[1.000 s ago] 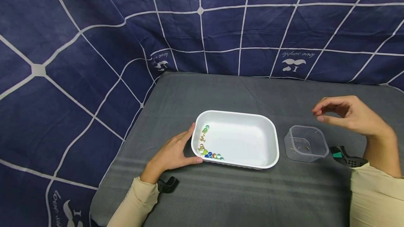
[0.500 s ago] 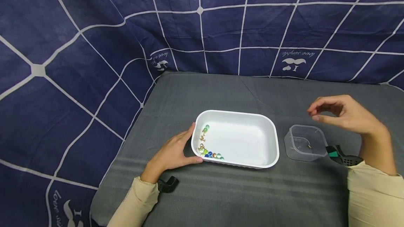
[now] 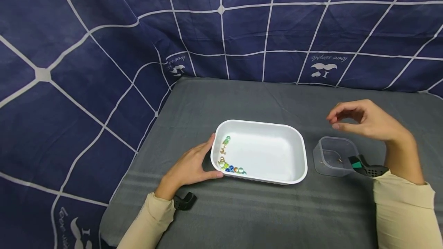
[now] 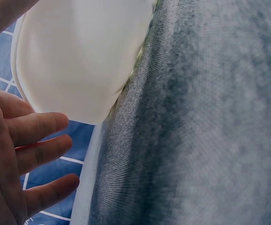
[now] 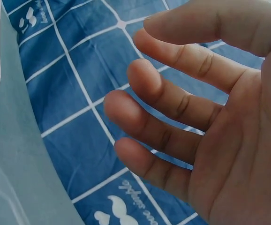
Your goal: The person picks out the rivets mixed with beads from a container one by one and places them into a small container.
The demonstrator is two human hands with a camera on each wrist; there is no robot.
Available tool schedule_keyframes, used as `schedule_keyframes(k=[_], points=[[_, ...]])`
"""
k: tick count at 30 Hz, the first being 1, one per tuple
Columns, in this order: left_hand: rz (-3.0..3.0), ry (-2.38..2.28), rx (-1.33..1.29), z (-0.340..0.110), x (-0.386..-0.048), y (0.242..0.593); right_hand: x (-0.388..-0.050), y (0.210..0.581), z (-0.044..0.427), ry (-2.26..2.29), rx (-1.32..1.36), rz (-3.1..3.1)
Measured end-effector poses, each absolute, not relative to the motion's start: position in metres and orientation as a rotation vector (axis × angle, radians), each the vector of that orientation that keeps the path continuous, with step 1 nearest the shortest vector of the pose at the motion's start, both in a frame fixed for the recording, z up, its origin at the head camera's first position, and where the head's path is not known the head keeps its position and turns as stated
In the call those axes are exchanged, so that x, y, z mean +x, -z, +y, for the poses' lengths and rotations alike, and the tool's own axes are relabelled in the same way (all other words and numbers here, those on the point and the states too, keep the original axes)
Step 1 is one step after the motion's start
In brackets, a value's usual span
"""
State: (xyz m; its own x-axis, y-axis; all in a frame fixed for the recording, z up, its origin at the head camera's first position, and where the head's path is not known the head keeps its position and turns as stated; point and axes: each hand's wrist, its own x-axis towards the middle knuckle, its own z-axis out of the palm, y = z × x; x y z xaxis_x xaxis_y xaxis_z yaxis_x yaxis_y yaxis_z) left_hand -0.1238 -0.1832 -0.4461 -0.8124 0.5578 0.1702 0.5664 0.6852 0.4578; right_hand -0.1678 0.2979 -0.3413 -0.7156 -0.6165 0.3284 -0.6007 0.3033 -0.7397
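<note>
My left hand (image 3: 191, 165) rests against the left end of a white rectangular tray (image 3: 266, 180), thumb at the near rim and fingers at the side. In the left wrist view, three fingers (image 4: 44, 152) spread loosely beside the tray wall. Along the tray's left and near inside edges lie several glass marbles (image 3: 231, 168) and small gold-coloured pieces (image 3: 223, 151), too small to identify. My right hand (image 3: 372, 123) hovers above and behind a clear plastic box (image 3: 322, 168), fingers loosely bent. Nothing shows between them in the right wrist view. A tiny gold-coloured piece (image 3: 340, 160) lies in the box.
A grey cloth (image 3: 277, 214) covers the table under the tray and box. Navy grid-patterned fabric (image 3: 242, 30) hangs at the back and left. The right wrist's black strap mount (image 3: 370, 167) overlaps the box's right side in the head view.
My right hand has drifted left, toward the space above the box, with its fingers still loosely bent. The left hand stays at the tray, and the tray's contents look the same.
</note>
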Motion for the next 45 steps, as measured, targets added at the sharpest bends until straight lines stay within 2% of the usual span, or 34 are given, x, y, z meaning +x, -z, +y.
schedule_keyframes(k=[45], points=[[-2.869, 0.766, -0.957, -0.182, -0.124, 0.444, -0.203, 0.339, 0.203, 1.424, -1.273, 2.34]])
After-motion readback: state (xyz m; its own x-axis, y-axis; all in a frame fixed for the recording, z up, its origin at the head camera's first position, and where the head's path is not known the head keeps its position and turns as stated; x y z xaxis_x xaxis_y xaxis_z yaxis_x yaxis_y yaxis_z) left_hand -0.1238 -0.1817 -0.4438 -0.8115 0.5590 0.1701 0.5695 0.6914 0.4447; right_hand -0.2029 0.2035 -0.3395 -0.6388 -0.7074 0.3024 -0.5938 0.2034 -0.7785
